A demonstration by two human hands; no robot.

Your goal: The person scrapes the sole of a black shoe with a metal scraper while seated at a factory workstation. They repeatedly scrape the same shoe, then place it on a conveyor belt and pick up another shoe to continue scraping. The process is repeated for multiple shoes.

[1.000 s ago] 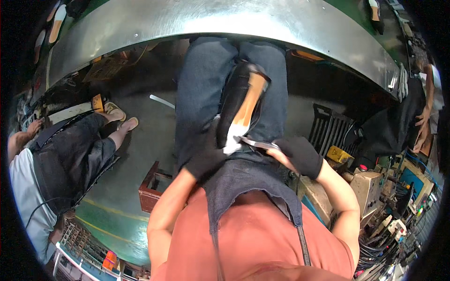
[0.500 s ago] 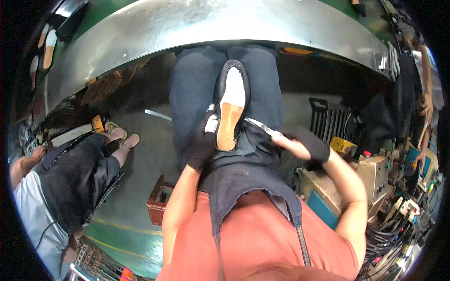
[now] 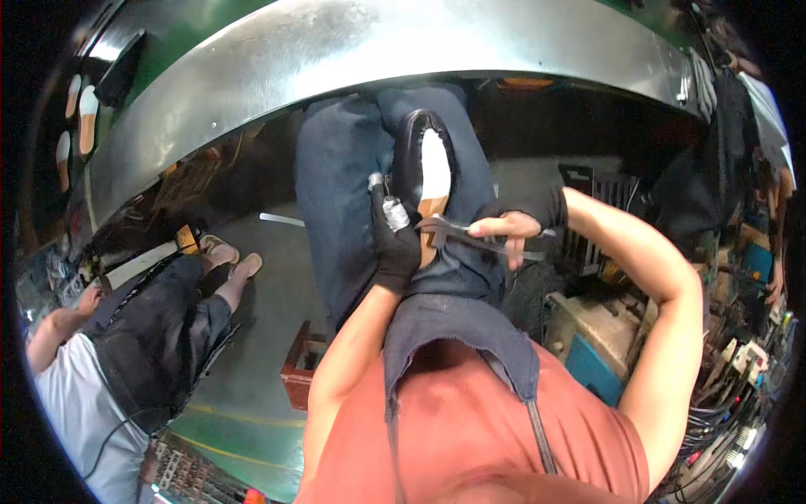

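Observation:
A black shoe (image 3: pixel 413 160) lies sole up on my lap, its pale insole board and tan heel part showing. My left hand (image 3: pixel 395 244), in a black glove, grips the shoe at its heel end, with a small grey metal piece (image 3: pixel 389 210) just above the fingers. My right hand (image 3: pixel 510 227), in a black fingerless glove, is shut on metal pliers (image 3: pixel 457 231) whose jaws touch the shoe's heel edge.
A curved steel bench edge (image 3: pixel 353 59) runs across the top, with shoe soles (image 3: pixel 80 118) at its far left. Another person (image 3: pixel 126 353) sits at the left. A red-brown box (image 3: pixel 298 370) stands on the green floor. Machines and cables (image 3: pixel 722 370) crowd the right.
The shoe has turned from slanting to lying lengthwise along my lap. My right hand has brought the pliers in from the right onto its heel edge.

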